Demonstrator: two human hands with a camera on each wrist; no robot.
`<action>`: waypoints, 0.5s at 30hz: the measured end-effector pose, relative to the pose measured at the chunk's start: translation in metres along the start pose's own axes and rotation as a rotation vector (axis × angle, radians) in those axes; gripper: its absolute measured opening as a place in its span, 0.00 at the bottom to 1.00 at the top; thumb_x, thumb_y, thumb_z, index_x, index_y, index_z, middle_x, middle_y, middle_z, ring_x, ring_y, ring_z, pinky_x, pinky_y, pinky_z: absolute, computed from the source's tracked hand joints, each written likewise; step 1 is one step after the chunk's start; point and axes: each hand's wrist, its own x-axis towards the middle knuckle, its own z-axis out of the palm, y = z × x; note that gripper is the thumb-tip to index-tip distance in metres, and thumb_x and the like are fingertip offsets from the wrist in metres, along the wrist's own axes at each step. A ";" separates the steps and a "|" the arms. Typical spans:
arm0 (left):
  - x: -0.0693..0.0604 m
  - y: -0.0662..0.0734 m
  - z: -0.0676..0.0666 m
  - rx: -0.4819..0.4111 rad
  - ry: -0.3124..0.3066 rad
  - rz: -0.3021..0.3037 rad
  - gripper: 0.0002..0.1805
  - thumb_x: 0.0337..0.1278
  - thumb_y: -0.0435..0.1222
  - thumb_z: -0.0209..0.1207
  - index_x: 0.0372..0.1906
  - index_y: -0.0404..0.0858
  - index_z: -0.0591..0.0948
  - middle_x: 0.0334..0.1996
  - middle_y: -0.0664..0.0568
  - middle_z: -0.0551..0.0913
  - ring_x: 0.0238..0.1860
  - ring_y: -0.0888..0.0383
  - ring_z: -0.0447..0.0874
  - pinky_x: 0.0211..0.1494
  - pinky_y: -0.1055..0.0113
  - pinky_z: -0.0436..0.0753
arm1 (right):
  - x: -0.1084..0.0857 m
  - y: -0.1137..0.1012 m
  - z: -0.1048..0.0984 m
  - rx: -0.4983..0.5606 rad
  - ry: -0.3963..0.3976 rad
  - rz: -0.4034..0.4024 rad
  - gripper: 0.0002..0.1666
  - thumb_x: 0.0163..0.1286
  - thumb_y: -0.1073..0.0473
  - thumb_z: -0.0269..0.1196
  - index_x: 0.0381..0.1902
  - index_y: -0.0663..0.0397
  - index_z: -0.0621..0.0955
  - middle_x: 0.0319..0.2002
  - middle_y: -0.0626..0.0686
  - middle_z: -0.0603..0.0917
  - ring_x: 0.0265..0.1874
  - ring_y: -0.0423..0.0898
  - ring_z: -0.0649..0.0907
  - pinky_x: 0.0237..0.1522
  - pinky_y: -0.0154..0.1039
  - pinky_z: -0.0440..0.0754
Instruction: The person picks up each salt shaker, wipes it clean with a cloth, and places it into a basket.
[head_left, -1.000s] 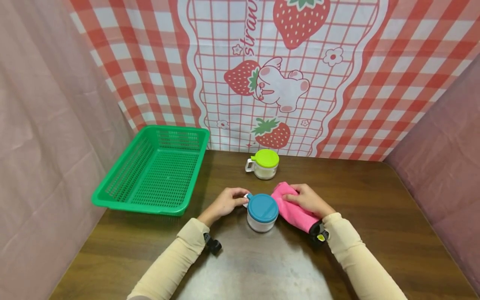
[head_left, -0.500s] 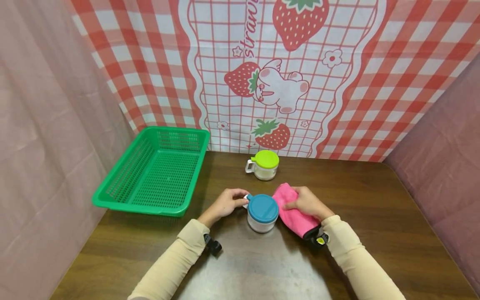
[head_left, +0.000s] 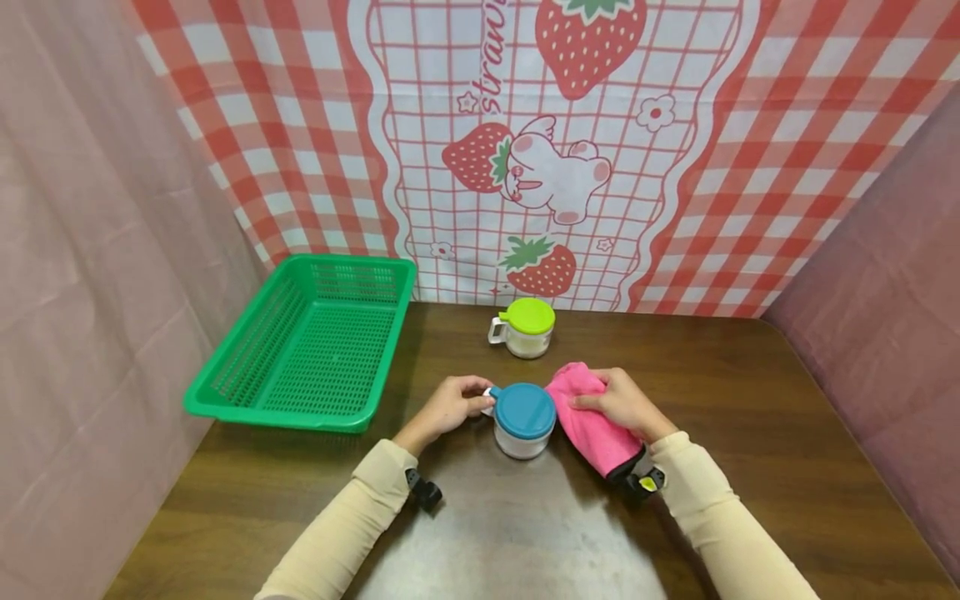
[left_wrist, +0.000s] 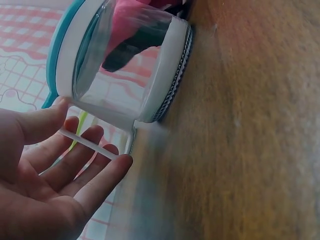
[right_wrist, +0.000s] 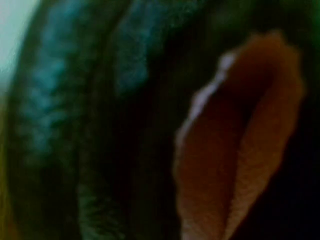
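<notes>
My left hand (head_left: 446, 407) pinches the white handle (left_wrist: 87, 144) of a clear seasoning jar (head_left: 522, 443) with a blue lid (head_left: 526, 411). In the left wrist view the thumb lies at the handle's top and the fingers (left_wrist: 102, 187) curl by its outer bar; the jar's base is on the table. A pink cloth (head_left: 596, 433) with a dark underside is gripped in my right hand (head_left: 622, 402), its left edge against or very near the jar's right side. The right wrist view is mostly filled by blurred dark cloth folds (right_wrist: 55, 115).
Behind the blue-lidded jar stands a similar jar with a lime-green lid (head_left: 531, 317), its handle to the left. A green plastic basket (head_left: 375, 421) sits at the left on the wooden table (head_left: 757, 417). A strawberry-printed checked curtain (head_left: 480, 233) closes off the back.
The right hand and pink cloth have shifted slightly, the cloth's lower end swinging down and left. The left hand keeps its hold on the handle, and the jar stays in place.
</notes>
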 end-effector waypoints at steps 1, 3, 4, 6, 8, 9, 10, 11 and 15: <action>-0.001 0.000 0.000 -0.007 0.006 -0.006 0.13 0.59 0.29 0.62 0.47 0.25 0.81 0.41 0.36 0.85 0.34 0.64 0.80 0.42 0.59 0.86 | -0.001 -0.001 0.000 -0.003 0.013 -0.011 0.17 0.55 0.60 0.73 0.38 0.67 0.84 0.25 0.50 0.79 0.23 0.41 0.73 0.25 0.33 0.73; -0.001 0.000 0.000 -0.016 0.021 -0.012 0.13 0.58 0.28 0.62 0.47 0.25 0.81 0.41 0.35 0.85 0.34 0.64 0.80 0.42 0.57 0.86 | -0.002 -0.004 0.000 -0.009 0.039 -0.036 0.17 0.54 0.61 0.73 0.39 0.67 0.84 0.27 0.52 0.82 0.24 0.40 0.74 0.26 0.33 0.74; -0.002 0.000 0.000 -0.016 0.028 -0.011 0.14 0.58 0.28 0.62 0.47 0.24 0.81 0.41 0.35 0.85 0.34 0.64 0.80 0.42 0.57 0.86 | -0.003 -0.005 0.000 -0.012 0.049 -0.049 0.17 0.54 0.61 0.73 0.40 0.67 0.85 0.29 0.53 0.83 0.24 0.40 0.74 0.26 0.32 0.75; -0.002 0.000 0.000 -0.005 0.041 -0.009 0.13 0.57 0.28 0.63 0.46 0.24 0.82 0.41 0.35 0.86 0.33 0.64 0.80 0.41 0.57 0.86 | -0.004 -0.007 -0.001 -0.022 0.065 -0.073 0.18 0.55 0.62 0.73 0.42 0.67 0.85 0.31 0.56 0.84 0.25 0.40 0.75 0.27 0.32 0.76; -0.003 0.000 0.000 0.014 0.051 -0.006 0.13 0.57 0.29 0.63 0.46 0.25 0.82 0.39 0.36 0.86 0.31 0.65 0.79 0.40 0.58 0.86 | -0.005 -0.007 -0.001 -0.039 0.074 -0.096 0.18 0.56 0.62 0.72 0.44 0.66 0.84 0.33 0.58 0.85 0.24 0.40 0.76 0.27 0.32 0.76; -0.003 0.000 0.000 0.022 0.058 -0.010 0.13 0.57 0.29 0.64 0.46 0.25 0.82 0.39 0.36 0.86 0.31 0.65 0.79 0.39 0.59 0.86 | -0.005 -0.008 -0.002 -0.048 0.076 -0.111 0.18 0.57 0.62 0.72 0.45 0.66 0.84 0.34 0.58 0.86 0.25 0.40 0.76 0.27 0.32 0.77; -0.003 0.001 0.000 0.039 0.062 -0.004 0.13 0.56 0.29 0.64 0.45 0.26 0.83 0.38 0.37 0.86 0.30 0.65 0.79 0.38 0.61 0.85 | -0.006 -0.008 -0.002 -0.060 0.079 -0.127 0.18 0.58 0.62 0.71 0.45 0.65 0.84 0.34 0.59 0.86 0.25 0.40 0.76 0.28 0.32 0.77; -0.004 0.001 0.000 0.056 0.069 -0.001 0.13 0.56 0.30 0.64 0.45 0.26 0.83 0.38 0.38 0.86 0.30 0.65 0.78 0.38 0.63 0.85 | -0.006 -0.008 -0.002 -0.075 0.080 -0.146 0.18 0.58 0.62 0.71 0.46 0.64 0.84 0.35 0.59 0.86 0.25 0.40 0.77 0.28 0.32 0.77; -0.005 0.003 -0.001 0.138 0.091 0.024 0.12 0.54 0.32 0.66 0.43 0.29 0.84 0.37 0.40 0.87 0.34 0.62 0.80 0.39 0.69 0.81 | -0.008 -0.011 0.000 -0.133 0.090 -0.218 0.17 0.59 0.61 0.71 0.47 0.59 0.85 0.41 0.58 0.88 0.29 0.42 0.79 0.30 0.31 0.77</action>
